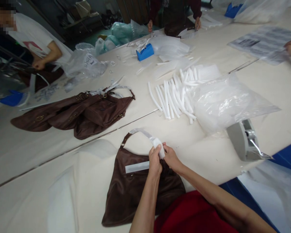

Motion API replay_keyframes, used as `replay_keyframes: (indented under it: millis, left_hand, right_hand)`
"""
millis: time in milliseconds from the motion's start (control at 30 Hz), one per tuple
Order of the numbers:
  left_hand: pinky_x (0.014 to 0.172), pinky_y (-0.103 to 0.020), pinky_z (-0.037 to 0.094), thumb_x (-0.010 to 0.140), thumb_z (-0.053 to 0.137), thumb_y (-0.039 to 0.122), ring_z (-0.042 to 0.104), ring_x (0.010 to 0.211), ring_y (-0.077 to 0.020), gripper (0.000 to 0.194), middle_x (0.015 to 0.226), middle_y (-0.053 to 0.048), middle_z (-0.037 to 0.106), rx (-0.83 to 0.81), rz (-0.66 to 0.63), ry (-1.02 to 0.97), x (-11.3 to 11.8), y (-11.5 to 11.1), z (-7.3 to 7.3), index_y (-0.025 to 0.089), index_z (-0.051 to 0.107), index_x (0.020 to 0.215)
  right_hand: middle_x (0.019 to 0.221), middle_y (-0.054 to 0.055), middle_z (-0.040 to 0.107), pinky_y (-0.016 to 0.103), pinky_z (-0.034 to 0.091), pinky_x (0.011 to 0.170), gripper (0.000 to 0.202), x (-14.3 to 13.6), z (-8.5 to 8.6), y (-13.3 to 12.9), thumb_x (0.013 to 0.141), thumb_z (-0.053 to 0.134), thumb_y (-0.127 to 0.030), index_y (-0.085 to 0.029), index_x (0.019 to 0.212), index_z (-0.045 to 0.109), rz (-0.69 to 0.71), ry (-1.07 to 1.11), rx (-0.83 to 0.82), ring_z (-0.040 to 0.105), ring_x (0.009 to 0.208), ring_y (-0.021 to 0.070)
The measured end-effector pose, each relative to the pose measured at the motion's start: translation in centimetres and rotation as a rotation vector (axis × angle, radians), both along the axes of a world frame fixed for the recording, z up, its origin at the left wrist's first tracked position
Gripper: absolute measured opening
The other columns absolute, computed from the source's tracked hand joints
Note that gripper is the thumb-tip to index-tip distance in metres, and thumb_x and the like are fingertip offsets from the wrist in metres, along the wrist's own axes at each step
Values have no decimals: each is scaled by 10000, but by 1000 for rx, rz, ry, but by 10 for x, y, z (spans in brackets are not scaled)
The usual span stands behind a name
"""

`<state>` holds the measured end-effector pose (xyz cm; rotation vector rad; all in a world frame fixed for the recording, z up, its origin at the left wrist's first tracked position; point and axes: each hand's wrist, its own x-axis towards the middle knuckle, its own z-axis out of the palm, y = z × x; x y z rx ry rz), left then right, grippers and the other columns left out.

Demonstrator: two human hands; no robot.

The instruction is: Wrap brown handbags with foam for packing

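Observation:
A brown handbag (131,191) lies flat on the table in front of me, its strap arching away from my body. White wrapping (142,130) covers much of the strap. Near the strap's right end, my left hand (155,160) is closed around a white foam wrap (157,144), thumb on top. My right hand (171,158) pinches the same wrapped part of the strap from the right side; its fingertips are partly hidden. A pale strip (137,167) rests across the bag's upper front, its right end running behind my left hand.
More brown bags (94,113) are piled at the left. Several white foam tubes (171,97) lie beyond my hands, beside a clear plastic bag (223,100). A grey tape dispenser (243,140) stands right, a blue one (145,51) farther back. Co-workers are around the table (203,165).

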<state>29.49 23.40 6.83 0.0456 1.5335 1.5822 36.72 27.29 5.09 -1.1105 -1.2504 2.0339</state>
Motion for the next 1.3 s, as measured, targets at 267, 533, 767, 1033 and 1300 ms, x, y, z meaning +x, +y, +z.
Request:
replay_keyframes:
  millis: [267,533,767,1033,1300]
  left_hand:
    - [728,-333,536,620,788,536,705,784,-248,537,860,-121,767,-27,-74,77,-7,-5,10,112,691,934]
    - [725,-324,532,647,776,550,693,805,-251,530,823,-114,754,-30,-210,55,-5,-4,11,97,713,914]
    - [799,-290,468,705,748,548,623,817,-192,424,780,-27,697,-45,-180,198,11,-21,8,148,694,836]
    - [775,-315,458,642,743,529,598,734,-193,428,680,12,649,-79,-169,237,33,-11,2,155,664,836]
    - [832,-427,475,668,585,648,649,724,-267,473,669,-33,689,-281,-326,478,36,3,-7,194,607,797]
  right_hand:
    - [787,28,691,301,428,777,292,33,20,23,746,703,-445,-176,857,720,264,346,-494,584,783,174]
    - [648,-21,588,266,345,637,378,28,11,8,609,839,-463,-149,610,629,105,185,-306,466,634,105]
    - [527,-57,500,251,297,576,407,27,9,0,556,856,-458,-166,581,573,-34,154,-316,392,558,85]
    - [649,-45,596,260,406,642,350,61,16,9,593,810,-467,-189,700,625,39,-72,-16,515,654,119]
    - [674,2,622,305,451,641,256,247,40,65,723,632,-460,-205,740,653,-440,-432,279,558,662,168]
